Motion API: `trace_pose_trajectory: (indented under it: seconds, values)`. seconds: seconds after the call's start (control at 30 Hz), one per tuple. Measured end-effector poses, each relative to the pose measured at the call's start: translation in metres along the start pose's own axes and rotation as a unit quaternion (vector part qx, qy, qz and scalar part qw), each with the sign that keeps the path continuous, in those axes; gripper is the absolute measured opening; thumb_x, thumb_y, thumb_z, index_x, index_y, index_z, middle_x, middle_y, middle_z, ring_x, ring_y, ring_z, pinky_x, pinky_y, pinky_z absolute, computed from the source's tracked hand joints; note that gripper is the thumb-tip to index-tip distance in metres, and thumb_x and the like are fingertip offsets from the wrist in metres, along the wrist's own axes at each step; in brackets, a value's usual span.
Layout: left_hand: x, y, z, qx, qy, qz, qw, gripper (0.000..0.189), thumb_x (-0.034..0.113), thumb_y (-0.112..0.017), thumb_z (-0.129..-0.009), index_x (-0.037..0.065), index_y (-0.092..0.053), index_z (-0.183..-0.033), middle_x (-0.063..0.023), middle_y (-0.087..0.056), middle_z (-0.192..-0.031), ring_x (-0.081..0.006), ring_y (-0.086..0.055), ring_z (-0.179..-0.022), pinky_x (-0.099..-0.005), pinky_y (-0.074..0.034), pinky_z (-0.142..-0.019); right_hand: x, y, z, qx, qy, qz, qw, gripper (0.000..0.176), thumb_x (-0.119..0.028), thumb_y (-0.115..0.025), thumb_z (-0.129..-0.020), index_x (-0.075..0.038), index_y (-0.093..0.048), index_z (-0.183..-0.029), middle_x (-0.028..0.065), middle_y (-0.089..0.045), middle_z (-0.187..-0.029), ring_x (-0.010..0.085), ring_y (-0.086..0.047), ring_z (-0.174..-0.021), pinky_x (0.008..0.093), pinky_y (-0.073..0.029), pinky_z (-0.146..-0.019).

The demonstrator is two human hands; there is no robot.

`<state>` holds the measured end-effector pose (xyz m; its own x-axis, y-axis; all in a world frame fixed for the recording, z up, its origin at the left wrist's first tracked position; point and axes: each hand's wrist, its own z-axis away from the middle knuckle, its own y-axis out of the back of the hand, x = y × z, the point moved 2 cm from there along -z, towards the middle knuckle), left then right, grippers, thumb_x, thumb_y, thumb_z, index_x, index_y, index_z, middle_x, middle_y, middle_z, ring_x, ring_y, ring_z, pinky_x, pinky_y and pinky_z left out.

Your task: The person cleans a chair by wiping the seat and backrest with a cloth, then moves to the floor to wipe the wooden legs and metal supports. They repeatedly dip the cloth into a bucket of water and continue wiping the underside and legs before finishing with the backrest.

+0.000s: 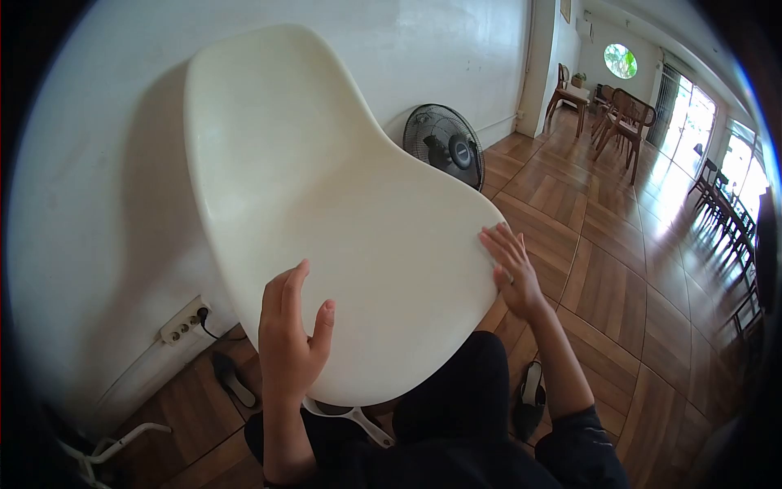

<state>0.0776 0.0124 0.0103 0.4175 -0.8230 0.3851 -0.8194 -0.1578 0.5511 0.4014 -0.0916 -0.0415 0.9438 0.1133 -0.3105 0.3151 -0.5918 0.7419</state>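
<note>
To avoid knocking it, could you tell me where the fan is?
In the head view, centre-right: the fan stands against the wall, just beyond the white chair.

Place: this is looking like a café or dining hall, though a large home is remaining possible.
Floor: wooden parquet [619,269] is running down a long room.
Seating: wooden chairs [623,122] are standing grouped at the far end.
Light: daylight is coming through glass doors [692,118] and a round window [620,60].
Wall: a floor fan [444,143] is standing against the white wall [90,204].
</note>
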Motion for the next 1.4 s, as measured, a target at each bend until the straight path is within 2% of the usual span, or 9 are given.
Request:
trace_pose_trajectory:
  seconds: [0.23,0.4,0.53,0.63,0.83,0.97,1.03,1.27,1.4]
  values:
    - [-0.004,0.002,0.001,0.037,-0.002,0.009,0.999,0.039,0.018,-0.055,-0.089,0.003,-0.047,-0.124,-0.0126,-0.055,-0.114,-0.0259,-0.054,-0.106,-0.0381,-0.045,-0.084,-0.097,-0.034,0.052,0.025,0.055,-0.004,0.998,0.054,-0.04,-0.03,-0.095,-0.006,-0.04,-0.136,0.0116,-0.04,-0.14,0.0317,-0.024,-0.136,0.0531,-0.002,-0.111]
    - [-0.015,0.014,0.006,0.178,0.006,0.176,0.968,0.036,0.023,-0.047,-0.093,0.001,-0.047,-0.121,-0.0121,-0.057,-0.108,-0.0207,-0.054,-0.101,-0.0336,-0.044,-0.08,-0.149,-0.067,0.071,0.135,0.111,-0.01,0.985,0.056,-0.045,-0.028,-0.095,-0.007,-0.042,-0.134,0.0096,-0.043,-0.139,0.0312,-0.035,-0.131,0.0525,-0.001,-0.111]
    - [-0.012,0.023,0.017,0.248,0.017,0.253,0.935,0.038,0.029,-0.04,-0.095,-0.001,-0.045,-0.119,-0.0126,-0.055,-0.103,-0.0209,-0.054,-0.095,-0.0317,-0.043,-0.077,-0.19,-0.076,0.073,0.113,0.157,0.05,0.98,0.056,-0.046,-0.031,-0.095,-0.008,-0.043,-0.134,0.0087,-0.043,-0.139,0.0283,-0.036,-0.131,0.0515,-0.003,-0.111]
    - [-0.009,0.027,0.023,0.266,0.017,0.276,0.923,0.041,0.032,-0.037,-0.096,0.0,-0.044,-0.119,-0.0124,-0.054,-0.102,-0.0198,-0.053,-0.093,-0.0311,-0.042,-0.076,-0.223,-0.078,0.068,0.058,0.241,0.065,0.967,0.055,-0.044,-0.036,-0.093,-0.01,-0.041,-0.135,0.0081,-0.04,-0.141,0.025,-0.034,-0.132,0.0489,-0.006,-0.112]
    - [-0.018,0.057,0.043,0.285,0.016,0.304,0.909,0.043,0.036,-0.036,-0.096,0.0,-0.043,-0.119,-0.0114,-0.053,-0.102,-0.0188,-0.052,-0.092,-0.0301,-0.041,-0.076,-0.255,-0.069,0.044,-0.171,0.366,-0.235,0.884,0.055,-0.032,-0.048,-0.09,-0.009,-0.036,-0.138,0.011,-0.038,-0.14,0.025,-0.032,-0.133,0.0466,-0.014,-0.112]
    - [-0.031,0.073,0.055,0.296,0.032,0.297,0.907,0.036,0.03,-0.038,-0.096,0.0,-0.048,-0.114,-0.0101,-0.054,-0.101,-0.0167,-0.052,-0.09,-0.0288,-0.041,-0.075,-0.252,-0.029,0.013,-0.294,0.398,-0.305,0.814,0.053,-0.029,-0.047,-0.092,-0.007,-0.033,-0.139,0.0154,-0.047,-0.131,0.0313,-0.044,-0.123,0.0457,-0.032,-0.104]
    - [-0.033,0.076,0.058,0.264,0.066,0.253,0.928,0.028,0.022,-0.04,-0.096,-0.001,-0.052,-0.107,-0.0094,-0.055,-0.098,-0.0153,-0.053,-0.087,-0.0275,-0.041,-0.074,-0.252,-0.005,-0.021,-0.438,0.321,-0.36,0.759,0.049,-0.026,-0.049,-0.092,-0.009,-0.039,-0.137,0.0105,-0.047,-0.134,0.0294,-0.048,-0.12,0.0407,-0.041,-0.098]
    - [-0.043,0.072,0.067,0.221,0.08,0.293,0.927,0.019,0.014,-0.045,-0.094,0.0,-0.053,-0.105,-0.0072,-0.058,-0.093,-0.0125,-0.054,-0.082,-0.0248,-0.042,-0.072,-0.245,-0.019,-0.199,-0.206,0.118,-0.47,0.85,0.042,-0.035,-0.037,-0.098,-0.005,-0.047,-0.127,0.0078,-0.059,-0.096,0.0146,-0.062,-0.079,0.0247,-0.053,-0.062]
    - [-0.056,0.083,0.074,0.227,0.083,0.262,0.934,0.022,0.02,-0.046,-0.095,0.001,-0.054,-0.101,-0.0075,-0.057,-0.09,-0.0135,-0.053,-0.082,-0.0259,-0.042,-0.073,-0.234,-0.047,-0.308,-0.041,0.046,-0.416,0.907,0.04,-0.029,-0.053,-0.093,-0.012,-0.047,-0.129,0.0132,-0.059,-0.1,0.0197,-0.06,-0.081,0.0312,-0.053,-0.068]
